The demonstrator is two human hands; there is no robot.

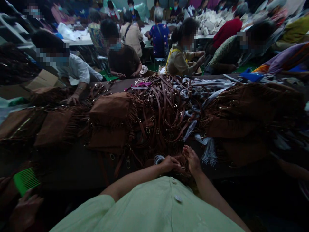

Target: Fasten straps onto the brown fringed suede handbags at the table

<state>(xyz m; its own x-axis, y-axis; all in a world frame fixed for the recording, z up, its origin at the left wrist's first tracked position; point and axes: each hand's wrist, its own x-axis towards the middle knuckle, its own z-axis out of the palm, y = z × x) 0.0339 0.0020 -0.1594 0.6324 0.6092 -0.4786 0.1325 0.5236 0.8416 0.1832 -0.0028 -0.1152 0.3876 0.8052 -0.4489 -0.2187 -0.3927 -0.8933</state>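
Close in front of my body, my left hand [170, 163] has its fingers bent over a brown leather piece [180, 159], apparently part of a bag, with a small shiny bit at the fingertips. My right hand [192, 160] is just to the right of it, fingers stretched out and palm turned inward. Whether its palm touches the piece, I cannot tell. Beside my left wrist lies a coil of pale wrapped cord or strap [158, 159]. Beyond both hands spreads a tangled heap of brown straps [166, 106] with gold clasps.
Stacked brown fringed bags lie left [109, 108] and right [231, 128]. A bundle of clear plastic strands [209, 153] sits right of my hands. At lower left a co-worker's hand [26, 206] holds a green comb [26, 180]. Several people work across the table.
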